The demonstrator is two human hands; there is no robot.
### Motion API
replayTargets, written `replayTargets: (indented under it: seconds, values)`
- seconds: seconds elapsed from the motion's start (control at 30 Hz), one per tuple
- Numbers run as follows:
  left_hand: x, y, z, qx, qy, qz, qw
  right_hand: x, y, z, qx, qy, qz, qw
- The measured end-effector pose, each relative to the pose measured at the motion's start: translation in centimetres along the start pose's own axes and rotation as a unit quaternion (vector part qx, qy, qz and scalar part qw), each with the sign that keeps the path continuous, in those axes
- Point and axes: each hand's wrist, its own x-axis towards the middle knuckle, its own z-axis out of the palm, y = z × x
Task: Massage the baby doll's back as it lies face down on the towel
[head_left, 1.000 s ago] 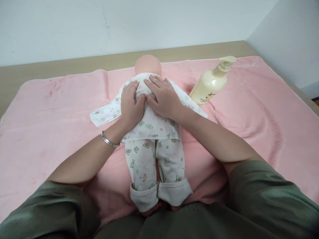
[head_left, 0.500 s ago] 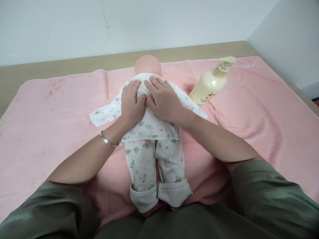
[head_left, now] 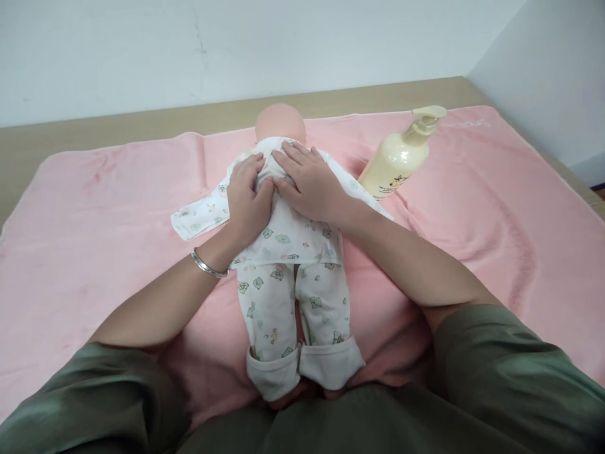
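Observation:
A baby doll [head_left: 280, 121] lies stretched out, its bald head away from me and its feet by my lap. It wears a white printed top [head_left: 302, 243] and matching trousers [head_left: 269, 309] with turned-up cuffs. My left hand [head_left: 249, 198] rests flat on the upper left of the doll's torso, fingers pointing toward the head. On the upper right of the torso lies my right hand [head_left: 314, 186], its fingers stretched out. The thumbs are close together over the middle. Neither hand grips anything. The doll's face is hidden.
A pale yellow pump bottle [head_left: 397, 161] stands beside the doll's right-hand sleeve, leaning in view. Beneath everything spreads a pink blanket [head_left: 113, 221] over a wooden tabletop [head_left: 378, 96]. White walls [head_left: 283, 50] close off the back and right.
Both hands stay on the doll's torso and have shifted only very slightly to the left. The doll and the bottle are in the same places.

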Motion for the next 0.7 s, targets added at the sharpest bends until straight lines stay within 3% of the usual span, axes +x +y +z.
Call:
replayTargets:
  seconds: [0.13, 0.37, 0.5, 0.7]
  values:
    - [-0.2, 0.2, 0.1, 0.014, 0.016, 0.032, 0.999, 0.0, 0.4, 0.1, 0.004, 0.019, -0.008, 1.0]
    - [0.1, 0.6, 0.0, 0.019, -0.02, -0.015, 0.999, -1.5, -2.0, 0.2, -0.017, 0.045, 0.027, 0.998]
    - [0.1, 0.4, 0.0, 0.013, -0.029, -0.011, 0.999, -1.9, -3.1, -0.1, -0.047, 0.026, 0.035, 0.998]
    - [0.0, 0.1, -0.1, 0.008, -0.02, -0.002, 1.0, -0.6, -0.9, 0.0, -0.01, 0.024, 0.004, 1.0]
